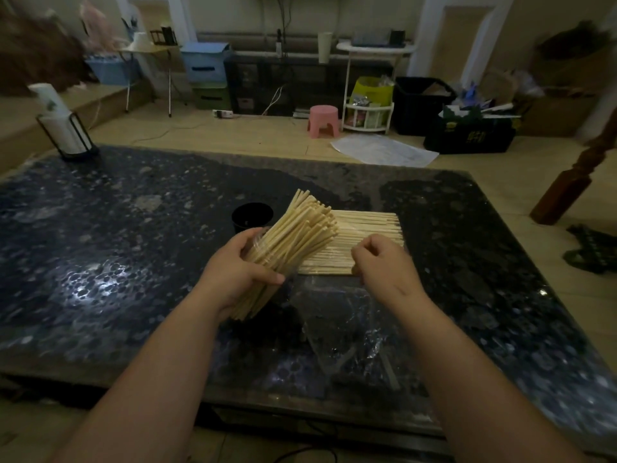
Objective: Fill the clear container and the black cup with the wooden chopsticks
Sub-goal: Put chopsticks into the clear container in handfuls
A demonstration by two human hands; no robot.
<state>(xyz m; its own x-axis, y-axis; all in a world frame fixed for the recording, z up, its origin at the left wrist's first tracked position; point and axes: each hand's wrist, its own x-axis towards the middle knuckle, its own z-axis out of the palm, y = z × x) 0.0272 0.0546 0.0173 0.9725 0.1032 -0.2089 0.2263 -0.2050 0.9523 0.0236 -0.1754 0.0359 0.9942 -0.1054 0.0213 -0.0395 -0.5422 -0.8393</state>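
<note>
My left hand grips the clear container, which is tilted to the right and packed with wooden chopsticks fanning out of its mouth. A flat pile of more wooden chopsticks lies on the dark table just right of the container. My right hand hovers over the near end of that pile with its fingers curled; whether it pinches any sticks is hidden. The black cup stands upright behind the container, and its inside looks dark.
A crumpled clear plastic wrapper lies on the table in front of my hands. A paper towel roll in a black stand sits at the far left corner. A brown wooden post stands right of the table.
</note>
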